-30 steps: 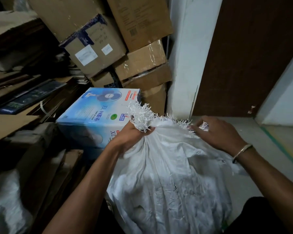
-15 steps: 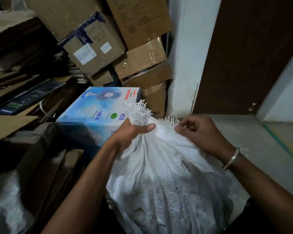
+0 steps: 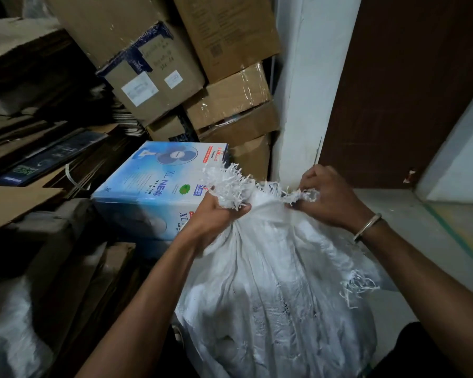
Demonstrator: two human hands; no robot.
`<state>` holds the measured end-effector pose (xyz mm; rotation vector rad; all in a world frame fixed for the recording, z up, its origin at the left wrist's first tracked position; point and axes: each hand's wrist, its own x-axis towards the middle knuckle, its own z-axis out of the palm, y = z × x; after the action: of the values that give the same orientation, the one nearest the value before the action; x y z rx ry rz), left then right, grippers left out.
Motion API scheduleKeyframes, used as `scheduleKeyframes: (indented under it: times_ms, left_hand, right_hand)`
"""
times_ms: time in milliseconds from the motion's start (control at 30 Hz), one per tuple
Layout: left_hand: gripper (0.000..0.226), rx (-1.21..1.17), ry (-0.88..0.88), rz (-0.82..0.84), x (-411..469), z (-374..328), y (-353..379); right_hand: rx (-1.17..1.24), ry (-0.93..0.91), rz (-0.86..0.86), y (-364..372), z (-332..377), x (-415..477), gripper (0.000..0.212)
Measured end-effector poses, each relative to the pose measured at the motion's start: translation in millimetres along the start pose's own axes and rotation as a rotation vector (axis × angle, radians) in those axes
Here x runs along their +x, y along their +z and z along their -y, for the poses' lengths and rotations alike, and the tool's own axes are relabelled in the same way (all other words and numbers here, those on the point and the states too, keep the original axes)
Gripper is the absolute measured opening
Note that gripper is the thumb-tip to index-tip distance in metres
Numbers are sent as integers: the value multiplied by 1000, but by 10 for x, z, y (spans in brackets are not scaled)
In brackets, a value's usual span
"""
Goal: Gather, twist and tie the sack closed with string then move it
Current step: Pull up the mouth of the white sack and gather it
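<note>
- Your left hand (image 3: 216, 211) grips the bunched, frayed mouth of the sack (image 3: 279, 282)
- Your right hand (image 3: 331, 200) pinches more frayed edge at its 3 o'clock
- The sack sits between your arms, fan box (image 3: 153, 186) at 10 o'clock

The sack (image 3: 279, 282) is white with frayed white threads. The fan box (image 3: 153, 192) is pale blue with a dark blue fan printed on it. The cartons (image 3: 230, 96) are plain brown.

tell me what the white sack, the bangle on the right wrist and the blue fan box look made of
Sack: probably woven plastic strips, slightly shiny; its mouth frays into flat white ribbons.
Bangle: likely metal, silvery and polished, with a glint along its edge.
Fan box: printed cardboard, seemingly glossy-coated, judging by its folded edges and sheen.
</note>
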<state>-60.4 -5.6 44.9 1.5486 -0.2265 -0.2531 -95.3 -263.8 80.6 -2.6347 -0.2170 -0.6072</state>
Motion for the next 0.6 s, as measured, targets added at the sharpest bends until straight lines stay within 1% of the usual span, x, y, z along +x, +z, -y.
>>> scheduleKeyframes:
  times_ms: [67,133,167,267,300,400,467,533,567,600]
  left_hand:
    - [51,75,9,56,-7,-66,28]
    - [44,159,56,76,38,-103,67]
    - [41,184,80,61,57,-115,91]
    - [49,153,96,19,101,-116,184]
    - [49,141,97,13,106,-110,210]
    - [49,208,139,35,116,-81,301]
    - [46,258,147,37,109,-45,363]
    - [38,200,96,57,78,-24,401]
    - [34,127,58,84,64,-25,416]
    - [35,13,3,117,71,-23,417]
  right_hand:
    - [97,75,-87,-32,55,-3,30]
    - [182,134,-107,-57,107,-11,23]
    - [208,156,-115,-61,136,-27,21]
    - [285,224,-157,-28,252,-113,18]
    - [312,237,-147,16,326,-164,18]
    - [342,167,-99,225,607,-339,16]
    - [387,152,-160,275,719,-378,10]
    - [482,203,-244,226,709,-344,7]
    - [530,219,-261,186,685,-322,5]
    - [543,220,-265,176,634,-306,11]
